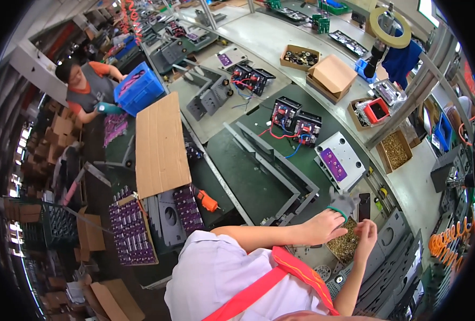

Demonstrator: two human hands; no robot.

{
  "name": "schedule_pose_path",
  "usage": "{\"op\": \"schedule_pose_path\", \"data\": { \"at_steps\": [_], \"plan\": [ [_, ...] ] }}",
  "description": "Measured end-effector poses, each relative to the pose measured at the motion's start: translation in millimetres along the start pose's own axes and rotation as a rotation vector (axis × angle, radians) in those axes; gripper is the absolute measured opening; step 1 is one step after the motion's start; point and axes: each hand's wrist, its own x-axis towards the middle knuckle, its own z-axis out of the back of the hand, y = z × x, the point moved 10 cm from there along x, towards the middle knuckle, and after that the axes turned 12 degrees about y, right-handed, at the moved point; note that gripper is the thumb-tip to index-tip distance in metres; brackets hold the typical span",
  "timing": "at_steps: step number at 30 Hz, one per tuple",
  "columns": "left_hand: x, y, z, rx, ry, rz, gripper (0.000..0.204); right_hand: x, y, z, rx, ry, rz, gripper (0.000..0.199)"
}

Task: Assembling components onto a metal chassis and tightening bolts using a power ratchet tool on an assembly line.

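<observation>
My left hand reaches across a tray of small brass-coloured parts, its fingers bent inward. Beside those fingers lies a grey work glove with a green cuff; the hand overlaps the cuff edge, and I cannot see a grip on it. At the tray's right side is my right hand, thumb and fingers drawn together. Anything between the fingertips of either hand is too small to make out. A dark, flat rectangular object stands just beyond my right fingertips. Whether they touch it is unclear.
Grey metal frames lie on the green mat, near wired black modules and a white plate with a purple board. Grey panels lean at right. A co-worker holds a blue bin beyond a cardboard sheet.
</observation>
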Motion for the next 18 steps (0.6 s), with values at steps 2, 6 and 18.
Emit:
{"op": "schedule_pose_path", "data": {
  "at_steps": [2, 6, 18],
  "plan": [
    [-1.2, -4.5, -13.3, -0.015, 0.007, -0.003, 0.047, -35.6, 41.7, -55.6, -0.003, 0.123, 0.095, 0.014],
    [-11.1, -24.8, -30.5, -0.304, 0.075, -0.002, 0.057, -62.8, 35.8, -71.2, 0.055, 0.035, 0.101, 0.019],
    [-57.4, -73.5, 12.5, -0.398, 0.024, -0.294, 0.074, -105.2, 121.0, -99.1, -0.207, -0.192, 0.47, 0.031]
  ]
}}
